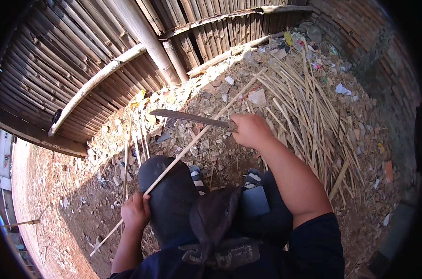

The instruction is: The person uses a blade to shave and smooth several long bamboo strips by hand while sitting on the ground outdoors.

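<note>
My left hand (135, 211) is closed round a long, thin bamboo strip (180, 155) beside my left knee. The strip slants from lower left to upper right, passing over the knee. In my right hand (250, 130) is the handle of a machete (192, 117), its long dark blade pointing left. The blade crosses the strip beyond my knees; whether its edge touches the strip I cannot tell. Most of the handle is hidden in my fist.
A large heap of bamboo strips (308, 107) lies on the right. A bamboo slat wall (71, 60) stands ahead and left, and a brick wall (383, 51) at the right. Rubble and litter cover the ground. A few sticks (142, 135) lean near my left knee.
</note>
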### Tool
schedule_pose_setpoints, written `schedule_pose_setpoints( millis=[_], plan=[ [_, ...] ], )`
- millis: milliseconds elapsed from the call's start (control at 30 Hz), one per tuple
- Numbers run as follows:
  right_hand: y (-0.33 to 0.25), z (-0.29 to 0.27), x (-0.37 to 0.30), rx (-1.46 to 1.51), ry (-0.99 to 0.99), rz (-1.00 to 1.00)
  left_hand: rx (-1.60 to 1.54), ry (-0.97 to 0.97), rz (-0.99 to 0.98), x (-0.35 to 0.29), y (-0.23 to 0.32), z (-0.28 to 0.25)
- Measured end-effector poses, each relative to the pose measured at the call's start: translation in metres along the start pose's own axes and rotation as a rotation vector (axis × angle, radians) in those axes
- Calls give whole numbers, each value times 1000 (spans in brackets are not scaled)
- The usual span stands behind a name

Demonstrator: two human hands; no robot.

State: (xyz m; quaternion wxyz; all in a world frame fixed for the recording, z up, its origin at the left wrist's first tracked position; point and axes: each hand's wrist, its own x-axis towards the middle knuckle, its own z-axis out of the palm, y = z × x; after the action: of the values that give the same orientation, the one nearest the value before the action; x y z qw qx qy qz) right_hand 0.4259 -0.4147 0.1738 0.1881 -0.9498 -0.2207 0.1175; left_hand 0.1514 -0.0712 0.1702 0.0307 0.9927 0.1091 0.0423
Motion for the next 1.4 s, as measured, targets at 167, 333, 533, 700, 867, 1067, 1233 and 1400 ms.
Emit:
schedule_pose_setpoints(
  millis=[167,333,533,700,867,1067,1233,1400],
  plan=[
    [49,16,12,118,234,185,6,109,90,6,-3,4],
    [15,8,0,-61,64,-1,24,40,75,4,-4,-2],
    [25,5,2,112,133,209,-13,62,56,6,5,-1],
    [10,8,-3,11,130,-16,-99,33,30,1,-5,4],
    [53,16,19,207,203,324,-95,91,59,7,-1,5],
    [11,1,-2,42,34,138,-73,40,63,6,-4,-3],
    [48,21,13,165,249,206,-148,22,55,9,-6,3],
    [24,0,3,133,122,238,-147,-6,41,9,-5,-5]
  ],
)
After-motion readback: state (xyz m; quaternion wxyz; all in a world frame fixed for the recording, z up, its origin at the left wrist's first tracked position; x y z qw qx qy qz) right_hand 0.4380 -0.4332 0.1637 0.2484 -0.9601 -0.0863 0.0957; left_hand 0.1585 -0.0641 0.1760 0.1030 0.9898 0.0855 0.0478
